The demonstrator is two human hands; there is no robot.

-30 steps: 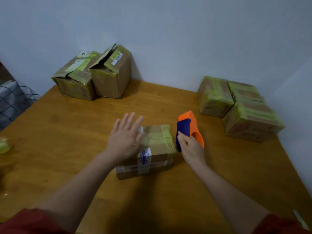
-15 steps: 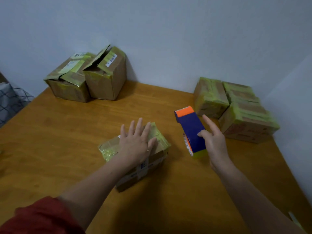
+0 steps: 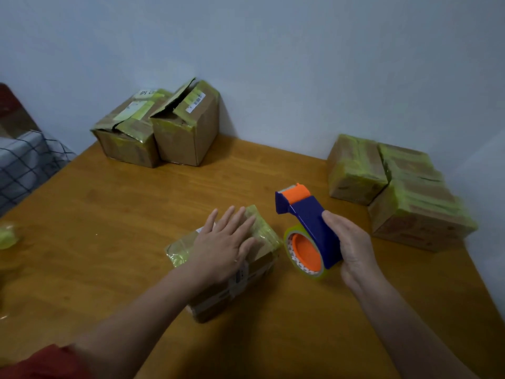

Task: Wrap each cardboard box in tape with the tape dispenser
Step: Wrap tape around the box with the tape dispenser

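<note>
Box in hand [image 3: 257, 269] sat mid-table, skewed, one corner toward the person. Yellow-green tape covered its far end; the near end, with a white label, looked bare cardboard.

Left hand [image 3: 224, 242] lay flat on the box top, fingers straight and fanned, pressing down. No pinch.

Right hand [image 3: 352, 247] was curled round the blue body of the tape dispenser [image 3: 311, 222], holding it just right of the box and apart from it. The orange head pointed away toward the wall, and the tape roll [image 3: 303, 253] hung low near the table [image 3: 136, 214]. Couldn't tell whether a loose tape end was free at the head.

Step, as judged: mid-wrap on this box, dispenser off the surface between passes. Next move likely calls for swinging the head down onto a bare face, tacking the tape end, then pulling round while the left hand pins or turns the box.

Counts:
- boxes: six in all
- one under the hand
- two at back left [image 3: 128, 132], [image 3: 188, 127], patchy tape, one with a flap up
- three at right, touching, heavily taped [image 3: 355, 170], [image 3: 407, 162], [image 3: 420, 214]
- dispensers: one
- tape scrap [image 3: 8, 236]: one, at the left edge
</note>
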